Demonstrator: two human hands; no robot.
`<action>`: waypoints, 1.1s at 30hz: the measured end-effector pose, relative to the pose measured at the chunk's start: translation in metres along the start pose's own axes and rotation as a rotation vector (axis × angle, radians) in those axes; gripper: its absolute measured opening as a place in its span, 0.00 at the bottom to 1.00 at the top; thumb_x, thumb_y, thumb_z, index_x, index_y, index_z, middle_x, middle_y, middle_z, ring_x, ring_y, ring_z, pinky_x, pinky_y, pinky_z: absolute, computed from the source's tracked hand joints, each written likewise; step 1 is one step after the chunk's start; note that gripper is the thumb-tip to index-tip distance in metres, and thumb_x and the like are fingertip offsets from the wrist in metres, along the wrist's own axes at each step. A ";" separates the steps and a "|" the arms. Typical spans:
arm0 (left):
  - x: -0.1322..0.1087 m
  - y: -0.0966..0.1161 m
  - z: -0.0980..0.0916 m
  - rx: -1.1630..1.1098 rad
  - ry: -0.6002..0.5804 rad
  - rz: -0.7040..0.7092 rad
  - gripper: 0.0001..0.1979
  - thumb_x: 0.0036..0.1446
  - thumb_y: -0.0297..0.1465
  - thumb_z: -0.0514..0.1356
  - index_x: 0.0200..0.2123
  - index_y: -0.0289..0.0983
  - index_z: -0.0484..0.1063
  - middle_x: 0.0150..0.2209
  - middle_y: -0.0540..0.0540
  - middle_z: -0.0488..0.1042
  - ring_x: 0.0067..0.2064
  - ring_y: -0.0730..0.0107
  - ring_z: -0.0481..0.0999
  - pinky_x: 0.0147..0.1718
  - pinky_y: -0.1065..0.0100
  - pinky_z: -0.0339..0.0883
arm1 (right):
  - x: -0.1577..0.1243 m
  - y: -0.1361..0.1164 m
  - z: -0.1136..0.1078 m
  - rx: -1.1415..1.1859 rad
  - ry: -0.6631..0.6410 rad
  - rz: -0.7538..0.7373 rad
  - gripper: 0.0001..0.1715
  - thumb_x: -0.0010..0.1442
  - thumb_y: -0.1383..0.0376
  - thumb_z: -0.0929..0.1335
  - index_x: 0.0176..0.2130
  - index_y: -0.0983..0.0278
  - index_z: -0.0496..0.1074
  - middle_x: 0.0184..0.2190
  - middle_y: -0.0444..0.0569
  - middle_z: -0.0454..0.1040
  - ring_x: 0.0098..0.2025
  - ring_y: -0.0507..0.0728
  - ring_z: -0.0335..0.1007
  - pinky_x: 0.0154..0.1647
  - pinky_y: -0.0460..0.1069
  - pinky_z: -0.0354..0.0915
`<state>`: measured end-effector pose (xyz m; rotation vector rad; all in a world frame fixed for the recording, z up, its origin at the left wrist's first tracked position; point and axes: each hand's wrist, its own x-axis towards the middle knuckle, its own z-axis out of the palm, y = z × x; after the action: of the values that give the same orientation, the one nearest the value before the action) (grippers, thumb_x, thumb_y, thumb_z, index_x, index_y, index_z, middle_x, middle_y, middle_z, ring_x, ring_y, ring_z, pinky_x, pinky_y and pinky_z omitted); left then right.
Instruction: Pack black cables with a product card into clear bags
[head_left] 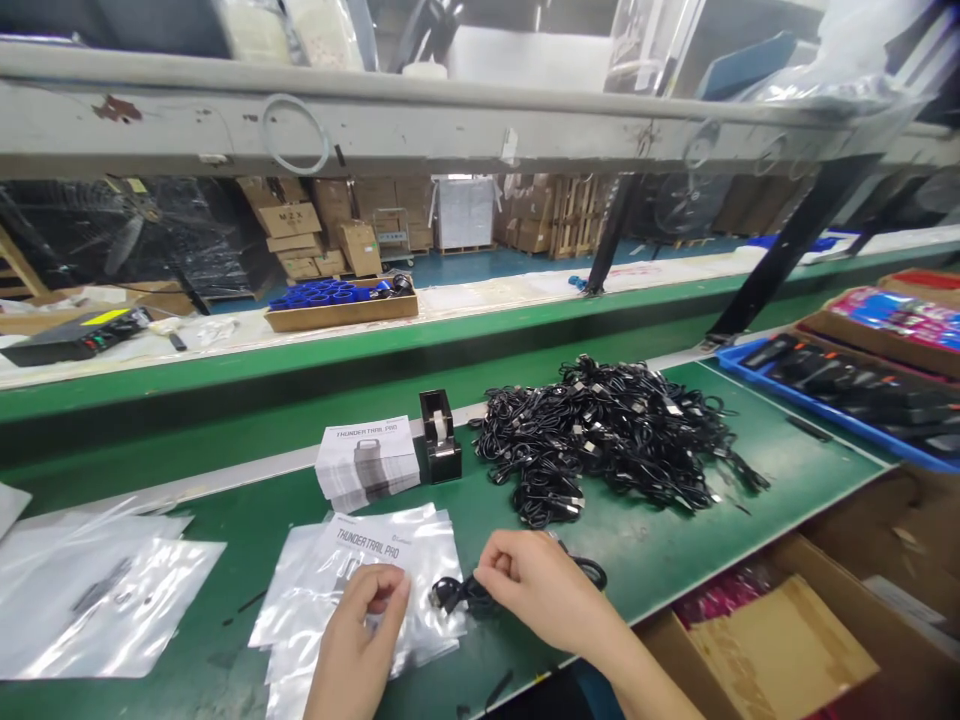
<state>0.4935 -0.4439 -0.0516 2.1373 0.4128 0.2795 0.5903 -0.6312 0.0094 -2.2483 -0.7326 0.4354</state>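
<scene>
My left hand (366, 635) is over a stack of clear plastic bags (289, 590), thumb and forefinger closed in a pinch; what they hold, if anything, is too small to make out. A printed leaflet marked THUNDER TRAIL PRO (367, 540) shows in the top bag. My right hand (544, 590) has its fingers curled shut just above a coiled black cable (450, 594). The cable's near end rests on the bags, and a loop of it sticks out beyond the hand. Whether these fingers grip the cable is hidden.
Behind the bags stand a pile of leaflets (367, 465) and a black tape dispenser (441, 440). A heap of black USB cables (607, 430) lies to the right. More bags (112, 600) lie left. A blue tray (847, 400) and an open carton (780, 640) are at right.
</scene>
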 end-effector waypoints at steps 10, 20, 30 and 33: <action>-0.004 0.006 0.013 0.175 0.091 0.047 0.10 0.50 0.41 0.56 0.29 0.41 0.67 0.33 0.48 0.67 0.37 0.62 0.69 0.36 0.62 0.64 | 0.005 0.013 0.017 0.190 0.138 0.117 0.10 0.54 0.64 0.62 0.24 0.63 0.68 0.18 0.41 0.68 0.22 0.50 0.61 0.23 0.43 0.54; -0.006 0.010 0.011 0.113 0.140 -0.053 0.13 0.50 0.43 0.55 0.30 0.41 0.71 0.35 0.48 0.69 0.38 0.64 0.70 0.37 0.65 0.65 | 0.002 0.019 0.018 0.109 -0.125 -0.221 0.06 0.53 0.68 0.65 0.27 0.62 0.71 0.27 0.41 0.73 0.30 0.50 0.66 0.32 0.42 0.56; -0.012 0.022 0.026 -0.055 0.267 0.013 0.07 0.50 0.37 0.57 0.29 0.41 0.71 0.32 0.50 0.65 0.36 0.67 0.67 0.38 0.68 0.59 | 0.005 0.009 0.035 0.198 0.081 0.020 0.08 0.53 0.67 0.63 0.26 0.62 0.70 0.22 0.41 0.72 0.24 0.49 0.65 0.26 0.42 0.54; -0.013 0.030 0.031 -0.089 0.315 0.066 0.05 0.50 0.35 0.58 0.29 0.41 0.72 0.31 0.50 0.65 0.34 0.68 0.66 0.36 0.68 0.58 | 0.008 0.000 0.051 0.172 0.164 0.006 0.07 0.53 0.67 0.64 0.27 0.62 0.71 0.25 0.42 0.74 0.28 0.50 0.67 0.29 0.43 0.55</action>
<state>0.4981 -0.4881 -0.0449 2.0255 0.4995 0.6653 0.5713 -0.5991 -0.0262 -2.0960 -0.5811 0.3006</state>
